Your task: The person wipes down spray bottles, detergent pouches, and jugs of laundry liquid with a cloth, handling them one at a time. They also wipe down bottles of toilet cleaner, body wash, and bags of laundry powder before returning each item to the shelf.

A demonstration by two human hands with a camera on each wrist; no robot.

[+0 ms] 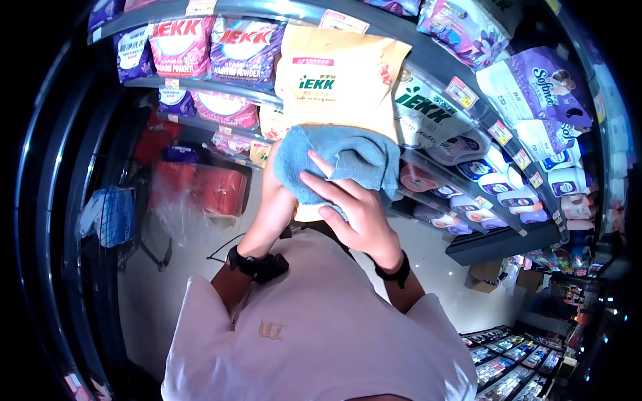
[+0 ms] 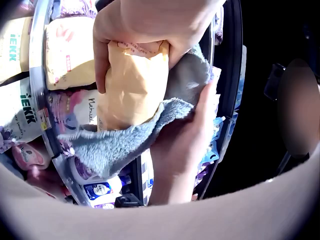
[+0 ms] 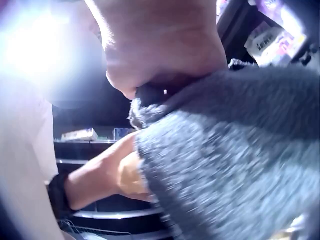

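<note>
A cream bag of washing powder, marked IEKK, stands up in front of my chest in the head view. My left hand grips its lower end; in the left wrist view, the left hand has its thumb and fingers round the bag. A grey-blue towel cloth covers the bag's lower front. My right hand rests on that cloth with extended fingers, some partly under a fold. In the right wrist view, the cloth hangs below the right hand and hides most of the bag.
Shelves hold bags of washing powder behind and bottles at the right. A shelf edge with price tags runs close beside the held bag. Red packs stand low at the left, near a wire basket.
</note>
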